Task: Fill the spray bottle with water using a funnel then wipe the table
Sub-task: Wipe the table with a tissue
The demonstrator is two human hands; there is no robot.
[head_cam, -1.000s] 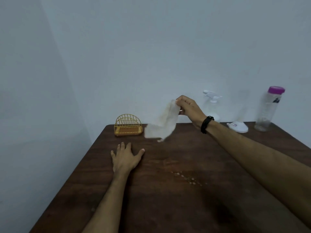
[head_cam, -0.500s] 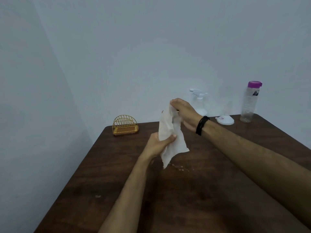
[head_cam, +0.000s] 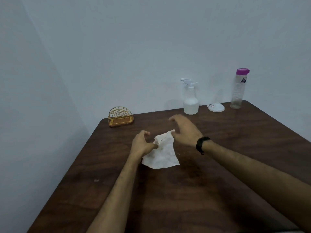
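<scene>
A crumpled white tissue [head_cam: 163, 155] lies partly on the dark wooden table [head_cam: 185, 195], near its middle. My left hand [head_cam: 143, 143] pinches the tissue's upper left edge between thumb and fingers. Just right of it hovers my right hand [head_cam: 184, 130], with a black wristband, fingers spread and thumb close to the tissue's raised top corner. The translucent spray bottle [head_cam: 191, 101] with a white trigger head stands at the table's far edge, liquid in its lower part. To its right the white funnel [head_cam: 216, 107] rests mouth down.
A clear water bottle with a purple cap [head_cam: 238, 91] stands at the far right corner. A gold wire holder [head_cam: 120, 117] sits at the far left corner. Small crumbs [head_cam: 180, 153] lie right of the tissue. Walls close the table's back and left sides.
Both hands came down with the tissue from mid-air to the table. My right hand released the tissue's top and spread open; my left hand keeps its pinch.
</scene>
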